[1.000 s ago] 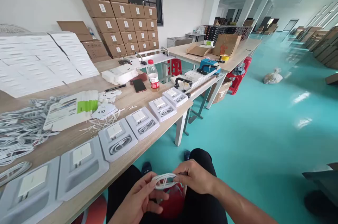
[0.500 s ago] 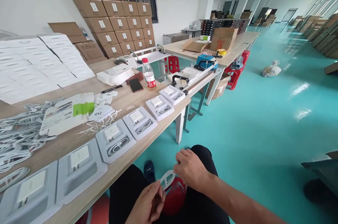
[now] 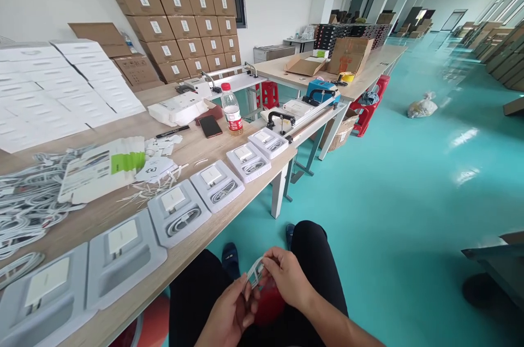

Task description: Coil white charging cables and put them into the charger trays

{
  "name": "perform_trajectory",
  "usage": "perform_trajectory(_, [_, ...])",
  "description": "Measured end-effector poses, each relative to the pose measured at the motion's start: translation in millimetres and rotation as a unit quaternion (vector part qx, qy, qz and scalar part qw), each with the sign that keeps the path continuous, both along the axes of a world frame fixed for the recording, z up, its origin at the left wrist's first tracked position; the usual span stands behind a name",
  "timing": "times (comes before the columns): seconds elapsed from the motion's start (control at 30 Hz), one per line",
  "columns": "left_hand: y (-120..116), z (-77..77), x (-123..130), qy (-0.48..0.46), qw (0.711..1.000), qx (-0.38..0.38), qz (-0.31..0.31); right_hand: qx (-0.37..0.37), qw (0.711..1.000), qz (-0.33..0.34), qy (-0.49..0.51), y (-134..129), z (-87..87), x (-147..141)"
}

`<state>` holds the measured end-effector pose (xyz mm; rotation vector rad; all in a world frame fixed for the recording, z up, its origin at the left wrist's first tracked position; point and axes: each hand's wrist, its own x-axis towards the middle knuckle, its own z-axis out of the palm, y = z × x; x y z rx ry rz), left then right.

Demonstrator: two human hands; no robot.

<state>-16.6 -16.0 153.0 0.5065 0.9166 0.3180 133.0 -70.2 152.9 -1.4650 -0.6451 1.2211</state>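
A small coiled white cable (image 3: pixel 255 273) is held above my lap between both hands. My left hand (image 3: pixel 234 306) grips its lower left end, fingers curled. My right hand (image 3: pixel 286 277) pinches its upper right end. On the table to the left, a row of grey-white trays (image 3: pixel 152 251) runs along the edge, each with a white charger block (image 3: pixel 123 236). The four farther trays also hold a coiled cable (image 3: pixel 183 220); the two nearest have bare cable hollows.
Loose white cables (image 3: pixel 28 205) lie piled at the left, by flattened packaging (image 3: pixel 102 168) and scraps. A bottle (image 3: pixel 232 109) and a phone (image 3: pixel 210 126) stand and lie farther back. Stacked cartons (image 3: pixel 176 28) line the wall.
My right hand has moved left and closer to my left hand, and its fingers now close on the cable coil. The view has shifted slightly.
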Motion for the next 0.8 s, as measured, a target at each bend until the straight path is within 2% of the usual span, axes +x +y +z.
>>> perform_trajectory(0.1, [2.2, -4.3, -1.1, -0.006, 1.000, -0.001, 0.000, -0.025, 0.994, -0.002, 0.110, -3.9, -7.0, -3.9])
perform_trajectory(0.17, [3.5, -7.9, -1.6, -0.009, 1.000, 0.016, -0.009, -0.036, 0.993, 0.013, 0.114, -6.5, -8.4, -4.6])
perform_trajectory(0.2, [4.3, -9.3, -2.0, -0.011, 0.999, 0.030, -0.018, -0.035, 0.996, 0.020, 0.078, -7.7, -8.3, -4.4])
perform_trajectory(0.27, [6.8, -9.7, -3.8, -0.016, 0.995, 0.079, -0.051, -0.022, 0.997, 0.016, -0.071, -9.7, -6.9, -2.0])
perform_trajectory(0.33, [11.1, -4.9, -7.5, -0.001, 0.978, 0.170, -0.118, 0.010, 0.969, -0.006, -0.248, -10.8, -4.0, 3.9])
perform_trajectory(0.4, [16.5, 5.4, -12.9, 0.045, 0.931, 0.297, -0.207, 0.049, 0.929, 0.003, -0.368, -10.6, -0.3, 13.2])
perform_trajectory(0.47, [21.5, 18.8, -18.2, 0.100, 0.858, 0.415, -0.285, 0.082, 0.909, 0.070, -0.403, -9.2, 3.9, 24.0])
perform_trajectory(0.53, [25.1, 31.0, -22.2, 0.136, 0.797, 0.488, -0.330, 0.085, 0.909, 0.150, -0.379, -7.4, 8.3, 33.3])
perform_trajectory(0.6, [27.1, 38.2, -24.4, 0.153, 0.763, 0.521, -0.351, 0.067, 0.924, 0.202, -0.316, -6.2, 12.5, 38.9])
perform_trajectory(0.63, [27.5, 39.5, -24.9, 0.158, 0.757, 0.528, -0.351, 0.061, 0.933, 0.219, -0.280, -5.9, 14.3, 40.1])
perform_trajectory(0.7, [27.2, 37.8, -25.5, 0.170, 0.766, 0.521, -0.337, 0.059, 0.947, 0.237, -0.211, -5.7, 17.0, 39.4])
perform_trajectory(0.8, [23.9, 28.0, -24.6, 0.178, 0.816, 0.472, -0.283, 0.068, 0.964, 0.208, -0.150, -5.9, 17.4, 33.0])
